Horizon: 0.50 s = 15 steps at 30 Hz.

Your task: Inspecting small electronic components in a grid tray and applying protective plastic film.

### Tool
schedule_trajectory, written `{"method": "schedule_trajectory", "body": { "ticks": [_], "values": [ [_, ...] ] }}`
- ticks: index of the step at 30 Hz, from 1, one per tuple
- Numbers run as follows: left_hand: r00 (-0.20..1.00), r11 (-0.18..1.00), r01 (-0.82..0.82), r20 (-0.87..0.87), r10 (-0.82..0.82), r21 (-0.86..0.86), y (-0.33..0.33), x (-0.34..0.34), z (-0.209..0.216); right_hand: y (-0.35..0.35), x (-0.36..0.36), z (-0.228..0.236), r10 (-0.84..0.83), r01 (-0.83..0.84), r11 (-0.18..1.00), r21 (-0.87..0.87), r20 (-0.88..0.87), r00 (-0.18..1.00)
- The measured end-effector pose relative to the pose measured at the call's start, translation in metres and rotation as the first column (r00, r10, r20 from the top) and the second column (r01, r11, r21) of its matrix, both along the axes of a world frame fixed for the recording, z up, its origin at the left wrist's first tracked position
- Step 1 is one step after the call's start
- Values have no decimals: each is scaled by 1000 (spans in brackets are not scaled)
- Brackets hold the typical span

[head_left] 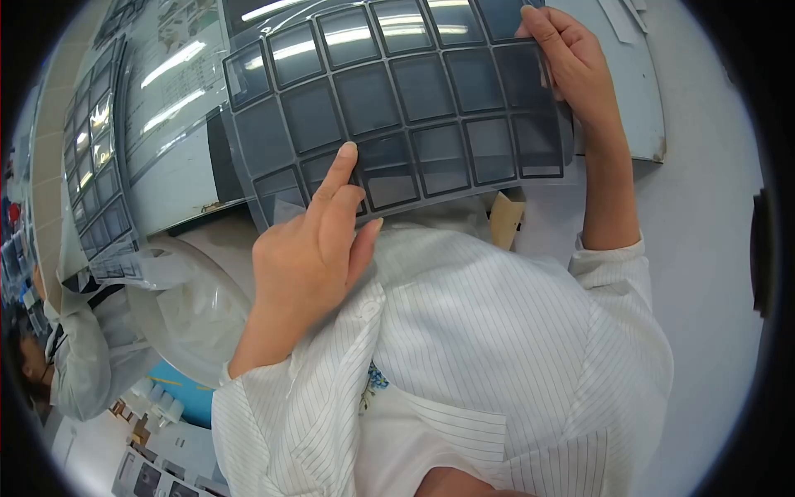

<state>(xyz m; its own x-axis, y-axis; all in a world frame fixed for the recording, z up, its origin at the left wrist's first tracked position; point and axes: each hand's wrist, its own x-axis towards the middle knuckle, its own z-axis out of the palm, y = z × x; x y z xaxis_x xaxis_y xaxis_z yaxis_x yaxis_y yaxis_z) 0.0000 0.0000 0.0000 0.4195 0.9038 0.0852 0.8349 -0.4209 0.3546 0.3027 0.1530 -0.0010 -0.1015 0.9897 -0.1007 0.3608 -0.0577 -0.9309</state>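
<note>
Your right hand (582, 73) grips the dark gridded sheet (421, 87) by its upper right edge, holding it up in front of your striped shirt (505, 298) and over the near side of the pale table (641, 124). Your left hand (310, 244) grasps nothing, its extended index fingertip at a pale rib between panes; press only lightly there, since a film held at one edge could flex, and tilt it until the glare leaves the upper panes.
</note>
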Motion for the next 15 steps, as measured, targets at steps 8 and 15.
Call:
{"method": "schedule_trajectory", "body": {
  "ticks": [8,15],
  "values": [
    [893,888,-345,398,210,304,-28,-36,6,3,-6,7,44,-49,996,79,63,997],
    [668,736,-649,319,673,-193,-36,-58,-5,2,-13,15,17,-17,1000,-2,-20,1000]
  ]
}}
